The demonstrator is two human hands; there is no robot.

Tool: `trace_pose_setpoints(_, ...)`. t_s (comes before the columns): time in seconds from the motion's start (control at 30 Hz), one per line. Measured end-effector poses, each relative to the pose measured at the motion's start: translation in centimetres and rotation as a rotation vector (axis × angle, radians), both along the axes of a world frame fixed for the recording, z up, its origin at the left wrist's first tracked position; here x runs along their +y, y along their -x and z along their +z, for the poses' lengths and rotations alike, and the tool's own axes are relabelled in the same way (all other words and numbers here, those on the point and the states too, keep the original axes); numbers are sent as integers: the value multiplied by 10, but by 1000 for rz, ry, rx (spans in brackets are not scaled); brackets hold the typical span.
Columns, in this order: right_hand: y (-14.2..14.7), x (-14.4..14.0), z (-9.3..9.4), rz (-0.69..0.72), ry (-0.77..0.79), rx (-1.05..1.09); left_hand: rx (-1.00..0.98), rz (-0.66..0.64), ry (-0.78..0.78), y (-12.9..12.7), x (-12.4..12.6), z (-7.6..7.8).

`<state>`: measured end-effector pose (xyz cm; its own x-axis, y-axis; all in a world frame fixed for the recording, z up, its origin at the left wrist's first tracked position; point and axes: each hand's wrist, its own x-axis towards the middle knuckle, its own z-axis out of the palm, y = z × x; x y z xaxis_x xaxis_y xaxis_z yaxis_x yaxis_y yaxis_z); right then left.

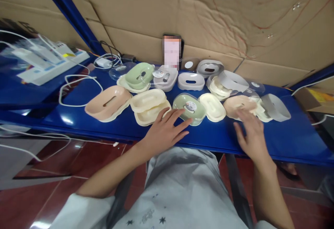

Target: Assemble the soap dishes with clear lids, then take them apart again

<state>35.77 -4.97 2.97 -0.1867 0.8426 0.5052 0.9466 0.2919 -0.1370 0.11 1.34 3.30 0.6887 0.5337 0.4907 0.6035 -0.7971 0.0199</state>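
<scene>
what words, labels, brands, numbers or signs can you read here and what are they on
No text is readable.
White stickers on clear lids: print too small and blurred.
Phone screen: pixelated.
Dark marks, perhaps letters, at far left: too blurred.
Shirt: dark star shapes, no readable words.

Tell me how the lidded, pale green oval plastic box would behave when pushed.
The pale green oval plastic box is probably stiff, judging by its smooth moulded form. Being low and broad, it should slide rather than tip. Its shiny clear plastic lid may feel slippery.
</scene>
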Motion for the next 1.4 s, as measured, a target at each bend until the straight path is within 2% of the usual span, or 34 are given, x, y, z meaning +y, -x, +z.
trace_pose_setpoints(0.07,-21,5,-6,-124,-26,-53,-8,39,-20,-6,2,1)
trace_pose_setpoints(0.13,-36,12,-13,-165,-28,-91,-9,75,-30,-12,2,2)
trace_pose_setpoints(0.23,-42,16,-16,-135,-49,-97,-22,121,5,-18,3,1)
trace_pose_setpoints(0.33,-31,8,-12,-73,-96,-67,-32,139,57,-20,4,0)
trace_pose_setpoints(0.5,-11,-23,-7,-5,-84,-55,-74,61,105,-14,-1,0)
trace_pose_setpoints(0.6,-17,-36,-7,-68,-201,-3,-80,-55,123,-18,-14,2)
trace_pose_setpoints(0.7,-32,-41,-6,-182,-332,38,7,-229,133,-49,-24,4)
trace_pose_setpoints(0.77,-40,-41,-7,-234,-301,14,68,-303,124,-84,-25,3)
trace_pose_setpoints(0.87,-46,-42,-10,-237,-187,-44,96,-289,110,-140,-16,0)
trace_pose_setpoints(0.97,-46,-45,-15,-240,-135,-67,121,-284,64,-170,-10,-3)
trace_pose_setpoints(1.03,-43,-49,-17,-238,-132,-55,140,-322,24,-168,-13,-2)
trace_pose_setpoints(1.1,-35,-53,-17,-191,-118,-35,139,-352,8,-152,-22,-1)
trace_pose_setpoints(1.3,17,-66,-10,79,-15,7,66,-347,83,-90,-49,-7)
trace_pose_setpoints(1.4,43,-67,-7,214,39,-1,-51,-278,101,-67,-51,-12)
